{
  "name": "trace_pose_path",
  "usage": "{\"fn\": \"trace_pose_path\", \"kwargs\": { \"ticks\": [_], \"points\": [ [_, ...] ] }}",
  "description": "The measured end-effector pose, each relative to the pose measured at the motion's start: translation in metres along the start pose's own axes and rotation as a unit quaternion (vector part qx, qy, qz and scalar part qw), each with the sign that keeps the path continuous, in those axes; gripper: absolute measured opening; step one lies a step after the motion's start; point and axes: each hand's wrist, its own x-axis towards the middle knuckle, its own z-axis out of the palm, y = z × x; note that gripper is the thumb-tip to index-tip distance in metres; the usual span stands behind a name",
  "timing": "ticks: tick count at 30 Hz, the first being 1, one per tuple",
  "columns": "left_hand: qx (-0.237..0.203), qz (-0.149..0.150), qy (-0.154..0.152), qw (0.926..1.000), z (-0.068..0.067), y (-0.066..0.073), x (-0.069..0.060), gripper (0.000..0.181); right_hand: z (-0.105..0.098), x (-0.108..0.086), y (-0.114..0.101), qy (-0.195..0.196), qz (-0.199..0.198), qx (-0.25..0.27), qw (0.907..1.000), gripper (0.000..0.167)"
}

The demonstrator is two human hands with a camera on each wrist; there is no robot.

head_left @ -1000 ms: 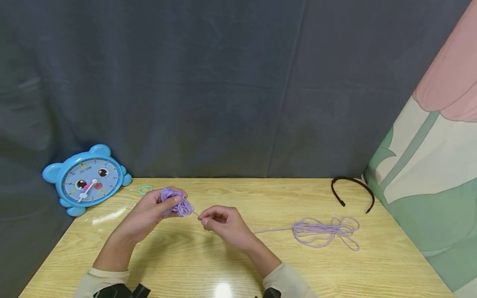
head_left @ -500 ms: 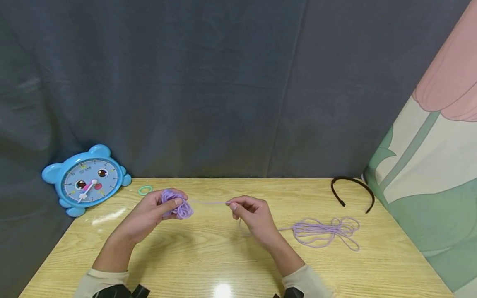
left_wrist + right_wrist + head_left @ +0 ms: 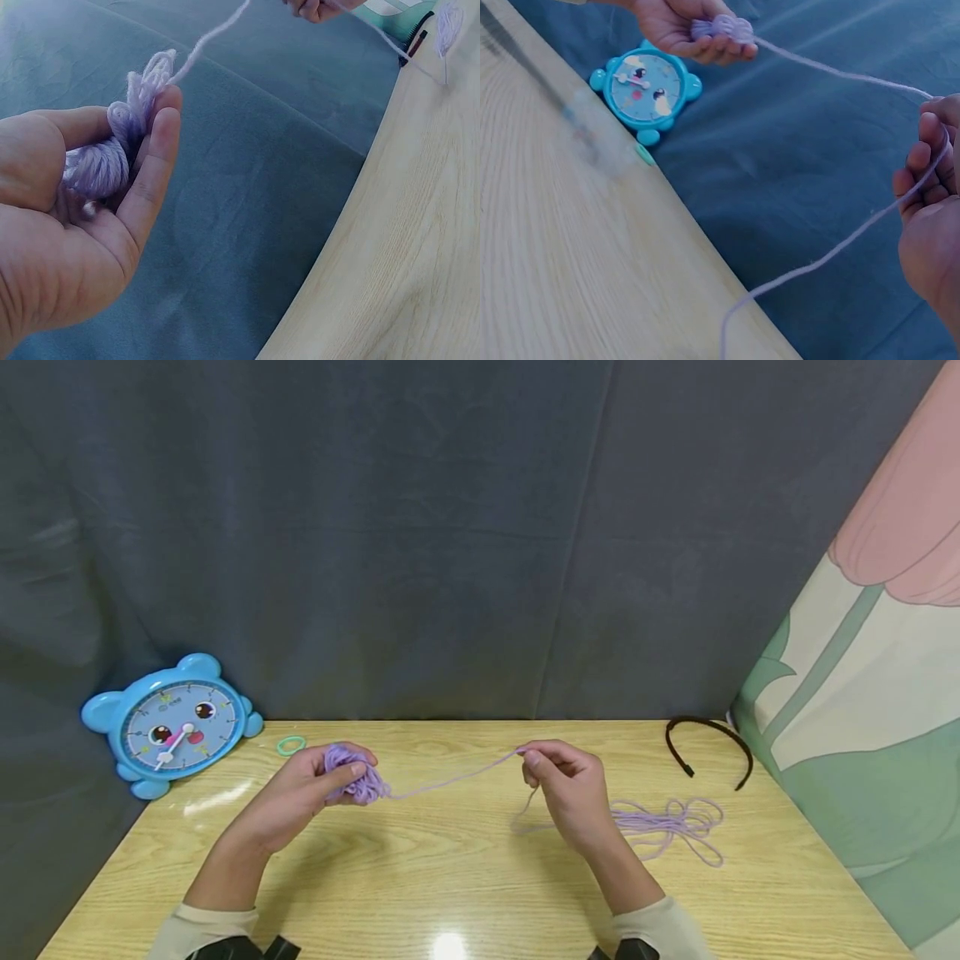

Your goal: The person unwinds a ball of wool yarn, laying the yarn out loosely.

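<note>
The left hand [image 3: 288, 802] holds a bundle of purple yarn [image 3: 358, 774], thumb on top and fingers beneath; in the left wrist view the fingers curve round the wound yarn [image 3: 101, 166]. From the bundle a single strand [image 3: 450, 782] runs, sagging slightly, to the right hand [image 3: 573, 793], which pinches it between thumb and forefinger. Past that pinch the strand [image 3: 832, 251] hangs over the right fingers and drops to the table. On the table behind the right wrist lies a loose, looped heap of the same yarn [image 3: 693, 823], partly hidden by the hand.
A blue bear-shaped clock [image 3: 180, 724] stands at the back left, with a small green ring [image 3: 291, 745] beside it. At the back right lies a black headband [image 3: 708, 721]. A dark curtain [image 3: 450, 543] hangs behind the table [image 3: 420, 893], and a flowered cloth [image 3: 885, 710] covers the right side.
The right hand has moved away to the right and slightly back, so a longer strand stretches between the hands. It now covers part of the loose heap. The left hand has barely moved.
</note>
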Motion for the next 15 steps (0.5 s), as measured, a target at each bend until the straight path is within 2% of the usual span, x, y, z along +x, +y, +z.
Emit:
{"fn": "trace_pose_path", "kwargs": {
  "ticks": [9, 15],
  "points": [
    [0.005, -0.001, 0.005, 1.0000, -0.001, 0.002, -0.001, 0.021, -0.024, 0.001, -0.018, 0.008, -0.008, 0.027, 0.9996, 0.028],
    [-0.001, 0.001, 0.008, 1.0000, -0.002, 0.003, -0.001, 0.021, -0.038, -0.001, -0.020, 0.012, -0.025, 0.033, 0.9991, 0.029]
  ]
}}
